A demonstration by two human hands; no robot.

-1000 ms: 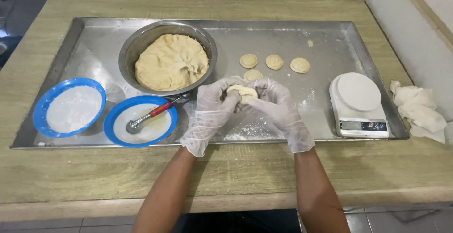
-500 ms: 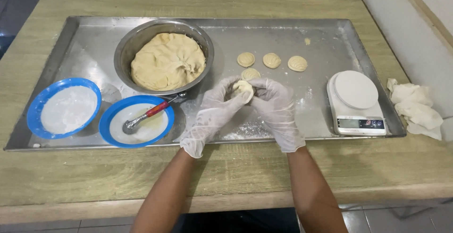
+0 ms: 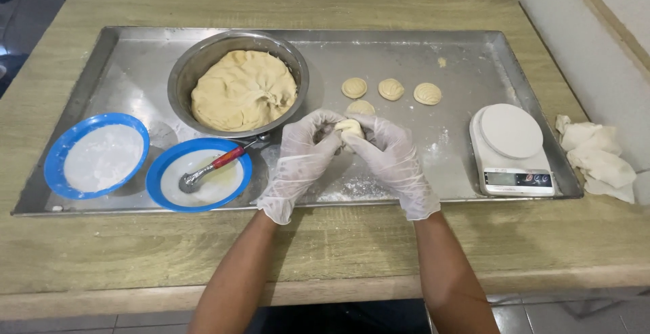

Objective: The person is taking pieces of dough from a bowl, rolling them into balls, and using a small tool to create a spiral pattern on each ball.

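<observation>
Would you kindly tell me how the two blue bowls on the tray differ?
The left blue bowl is filled with white flour; the right blue bowl looks nearly empty. Only the right blue bowl carries a red-handled scoop and sits nearer the gloved left hand. Both have blue rims and rest on the metal tray.

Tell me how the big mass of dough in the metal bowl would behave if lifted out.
The dough mass would probably sag and stretch rather than hold its shape: its surface lies in soft folds. It likely feels heavy, since it fills most of the metal bowl. It may stick somewhat to the gloved hands; flour is dusted on the tray.
</observation>
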